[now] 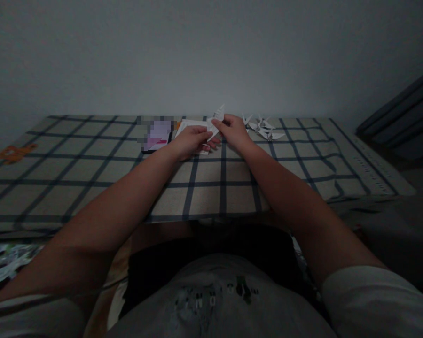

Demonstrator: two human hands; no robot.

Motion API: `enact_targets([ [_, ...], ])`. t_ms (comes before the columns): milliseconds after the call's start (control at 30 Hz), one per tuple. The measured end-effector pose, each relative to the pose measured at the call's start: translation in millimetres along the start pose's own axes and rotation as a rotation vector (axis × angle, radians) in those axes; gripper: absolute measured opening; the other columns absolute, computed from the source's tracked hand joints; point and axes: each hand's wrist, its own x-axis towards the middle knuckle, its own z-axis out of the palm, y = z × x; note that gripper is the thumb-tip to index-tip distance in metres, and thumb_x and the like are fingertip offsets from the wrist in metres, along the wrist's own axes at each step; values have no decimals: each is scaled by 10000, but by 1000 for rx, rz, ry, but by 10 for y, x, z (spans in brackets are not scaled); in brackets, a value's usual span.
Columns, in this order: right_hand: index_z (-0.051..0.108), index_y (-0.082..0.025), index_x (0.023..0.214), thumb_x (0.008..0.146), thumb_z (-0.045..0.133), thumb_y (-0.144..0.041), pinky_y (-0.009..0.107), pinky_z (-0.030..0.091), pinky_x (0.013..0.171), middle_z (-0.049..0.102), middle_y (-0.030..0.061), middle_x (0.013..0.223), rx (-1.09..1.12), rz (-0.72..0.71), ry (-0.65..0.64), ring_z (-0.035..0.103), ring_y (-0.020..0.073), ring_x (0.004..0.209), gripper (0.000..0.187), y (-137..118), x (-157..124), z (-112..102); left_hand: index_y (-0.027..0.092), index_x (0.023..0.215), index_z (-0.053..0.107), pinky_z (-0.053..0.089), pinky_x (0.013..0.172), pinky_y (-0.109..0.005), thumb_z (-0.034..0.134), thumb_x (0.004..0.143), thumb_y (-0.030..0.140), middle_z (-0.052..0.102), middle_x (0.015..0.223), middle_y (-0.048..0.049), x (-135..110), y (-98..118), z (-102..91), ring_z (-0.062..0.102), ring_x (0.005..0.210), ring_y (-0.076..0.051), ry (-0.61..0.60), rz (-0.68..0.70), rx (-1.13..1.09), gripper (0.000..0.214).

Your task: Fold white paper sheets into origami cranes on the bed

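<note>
Between my hands is a folded white paper crane [217, 116] with print on it, one pointed end standing up. My left hand [193, 141] pinches its lower left edge between thumb and fingers. My right hand [234, 130] grips it from the right, with the thumb on its near face. Several finished-looking paper cranes [264, 126] lie in a loose group just right of my right hand. Under and behind my left hand lies a stack of white paper sheets [187, 124], partly covered by the hand.
A phone-like device with a lit purple screen [158, 135], partly pixelated, lies left of the paper. An orange cut-out item [16, 153] sits at the table's left end. The checked tablecloth [206, 188] reaches the wall [204, 56]. A dark curtain-like cloth [405, 119] hangs at right.
</note>
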Motion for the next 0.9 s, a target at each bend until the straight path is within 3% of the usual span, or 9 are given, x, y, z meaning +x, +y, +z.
enact_targets([
  [100,592,-195,765,918,701,-456,281,381,702,491,-18,714,-39,3,69,463,148,757,321,-24,-12,21,104,901,703,543,627,-198,595,961,147,783,845,-83,-18,30,5,686,608,-91,18,-3,14,131],
  [333,594,-194,757,935,692,-415,280,378,671,487,-29,669,-18,21,56,456,139,697,301,-19,-7,22,110,853,692,544,604,-173,584,962,104,752,755,-58,-39,67,31,663,568,-73,36,-4,-3,154],
  [500,585,-196,743,933,686,-442,279,379,658,518,-18,692,-10,12,69,470,138,703,326,13,17,5,124,952,699,597,705,-200,623,927,59,791,945,-89,-58,54,14,738,716,-89,-46,-10,-85,104],
  [633,568,-203,737,907,695,-518,275,376,646,524,-18,699,9,8,61,484,134,705,379,18,22,8,112,949,687,605,780,-206,638,916,37,794,952,-107,-47,45,-19,761,769,-96,-30,-23,-80,96],
  [767,561,-203,736,888,701,-563,269,376,646,513,-23,686,-6,-3,41,481,130,704,415,-14,8,-7,107,920,683,623,779,-238,659,914,80,792,921,-109,-30,26,-14,764,761,-117,-51,-18,-75,36],
  [900,562,-201,730,885,722,-549,266,373,640,501,-27,665,-18,-14,4,469,126,685,413,-58,-9,-24,114,865,669,622,713,-247,685,942,216,760,772,-82,-20,20,-1,732,641,-122,32,8,-13,129],
])
